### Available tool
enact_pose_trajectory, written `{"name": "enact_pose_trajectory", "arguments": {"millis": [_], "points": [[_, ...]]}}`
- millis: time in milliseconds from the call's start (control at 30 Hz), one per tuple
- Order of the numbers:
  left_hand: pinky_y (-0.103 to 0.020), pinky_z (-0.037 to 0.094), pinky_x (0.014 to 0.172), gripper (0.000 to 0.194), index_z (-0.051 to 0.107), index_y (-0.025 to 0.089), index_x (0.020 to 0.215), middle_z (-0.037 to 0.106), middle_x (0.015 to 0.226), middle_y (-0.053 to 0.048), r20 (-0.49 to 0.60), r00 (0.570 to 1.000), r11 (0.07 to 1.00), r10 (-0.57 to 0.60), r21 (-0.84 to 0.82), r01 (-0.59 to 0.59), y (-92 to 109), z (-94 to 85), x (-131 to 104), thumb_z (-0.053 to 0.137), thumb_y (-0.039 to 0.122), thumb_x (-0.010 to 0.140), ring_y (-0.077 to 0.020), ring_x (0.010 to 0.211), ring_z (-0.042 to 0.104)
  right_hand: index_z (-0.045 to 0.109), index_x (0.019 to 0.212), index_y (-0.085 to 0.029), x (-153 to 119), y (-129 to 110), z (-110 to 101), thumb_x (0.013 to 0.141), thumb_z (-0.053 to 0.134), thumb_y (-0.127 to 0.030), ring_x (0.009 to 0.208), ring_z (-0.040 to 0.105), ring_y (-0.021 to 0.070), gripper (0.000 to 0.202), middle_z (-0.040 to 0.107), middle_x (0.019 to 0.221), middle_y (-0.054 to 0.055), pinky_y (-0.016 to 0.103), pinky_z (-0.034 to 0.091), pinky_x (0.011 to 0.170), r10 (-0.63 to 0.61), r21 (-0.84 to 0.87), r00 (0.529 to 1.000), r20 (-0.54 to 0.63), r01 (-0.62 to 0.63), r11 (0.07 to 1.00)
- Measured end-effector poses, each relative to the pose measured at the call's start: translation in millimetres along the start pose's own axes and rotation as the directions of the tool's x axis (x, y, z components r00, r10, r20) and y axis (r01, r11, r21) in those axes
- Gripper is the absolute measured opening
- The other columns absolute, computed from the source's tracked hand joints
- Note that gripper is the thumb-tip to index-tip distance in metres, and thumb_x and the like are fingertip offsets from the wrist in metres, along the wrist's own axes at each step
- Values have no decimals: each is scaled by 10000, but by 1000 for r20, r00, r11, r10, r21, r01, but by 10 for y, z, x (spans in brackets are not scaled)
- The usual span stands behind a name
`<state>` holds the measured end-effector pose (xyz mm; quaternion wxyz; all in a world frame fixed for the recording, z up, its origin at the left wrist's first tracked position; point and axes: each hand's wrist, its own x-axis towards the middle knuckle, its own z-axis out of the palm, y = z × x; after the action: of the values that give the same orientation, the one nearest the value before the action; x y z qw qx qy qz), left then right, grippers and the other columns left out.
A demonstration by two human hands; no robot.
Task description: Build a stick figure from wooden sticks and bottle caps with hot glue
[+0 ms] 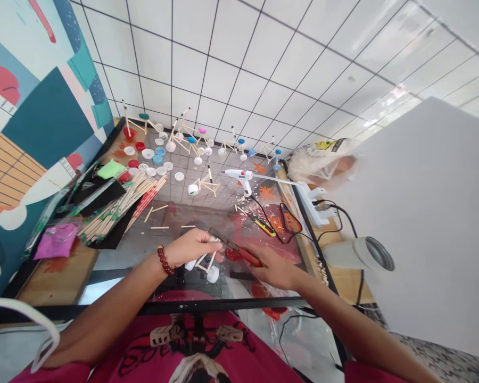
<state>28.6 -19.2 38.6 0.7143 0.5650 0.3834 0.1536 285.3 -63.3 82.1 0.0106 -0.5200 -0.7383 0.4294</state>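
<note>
Near the front of the glass-topped table, my left hand (197, 246) pinches a small stick frame (201, 261) with white bottle caps at its ends. One white cap (213, 274) shows just below the fingers. My right hand (273, 266) is wrapped around the red handles of a pair of pliers (249, 256). The metal jaws of the pliers point up and left, reaching over my left fingertips beside the frame. Whether the jaws grip a stick cannot be made out.
A white glue gun (239, 178) lies beyond my hands, its cord trailing right past a yellow cutter (265, 227). Bundled wooden sticks (117, 210) lie at left. Several stick-and-cap figures (186, 139) and loose bottle caps (147, 153) stand along the back. A grey-white cup (357, 254) is at right.
</note>
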Motion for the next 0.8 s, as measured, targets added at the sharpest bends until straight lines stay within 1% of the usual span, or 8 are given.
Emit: {"name": "enact_pose_trajectory", "arguments": {"millis": [100,200,300,400,500,600,700,800], "points": [[-230,341,531,474,760,100,902,776,812,-116,-17,998,994,-62,-93,60,-1,38,1,649,544,779,-136,593,577,602,1245,-184,23,-10,15,698,538,-107,949,620,221,556,697,1087,58,317,452,869,16,-37,1000,7,-16,999],[-228,291,499,445,753,98,898,765,755,-105,-48,997,995,-60,-84,56,3,73,3,622,507,785,-108,514,498,607,1205,-179,35,-38,1,729,575,-143,922,610,213,479,697,1052,60,308,440,843,17,-68,1000,-13,-18,998],[-237,251,479,416,748,105,855,755,725,-91,-89,996,999,-25,-27,23,-2,100,16,575,481,807,-92,464,408,606,1182,-170,48,-92,-33,814,608,-279,895,606,216,384,693,1034,73,319,432,808,74,-89,997,13,-73,993],[-240,247,477,397,740,119,839,749,711,-77,-109,994,1000,-23,-4,22,-8,115,30,558,470,810,-90,454,388,595,1186,-163,70,-139,-42,871,579,-386,886,609,227,387,689,1046,91,326,418,774,144,-108,988,64,-137,985],[-241,250,475,386,729,122,834,746,702,-74,-102,993,998,-57,-35,53,-2,119,29,570,471,795,-94,450,390,598,1104,-166,85,-140,5,866,562,-317,839,600,216,285,687,974,83,302,377,715,156,-194,988,5,-152,969],[-244,256,476,389,724,118,830,749,713,-83,-87,994,996,-67,-60,61,17,124,13,580,477,784,-103,462,421,582,990,-179,87,-98,71,815,547,-207,783,581,196,180,670,884,66,281,321,655,132,-300,989,-66,-146,943],[-242,262,477,383,726,112,827,751,720,-90,-88,994,997,-65,-48,61,43,135,-9,578,463,789,-102,466,430,571,966,-194,88,-34,123,764,543,-156,740,562,182,207,650,830,47,276,280,623,118,-348,990,-77,-137,928],[-240,277,480,383,718,106,779,748,719,-101,-75,996,998,-53,-39,50,76,148,-30,550,450,806,-97,469,424,573,937,-197,104,27,155,753,537,-150,701,535,168,193,628,787,32,275,261,608,90,-347,989,-116,-125,930]]}}
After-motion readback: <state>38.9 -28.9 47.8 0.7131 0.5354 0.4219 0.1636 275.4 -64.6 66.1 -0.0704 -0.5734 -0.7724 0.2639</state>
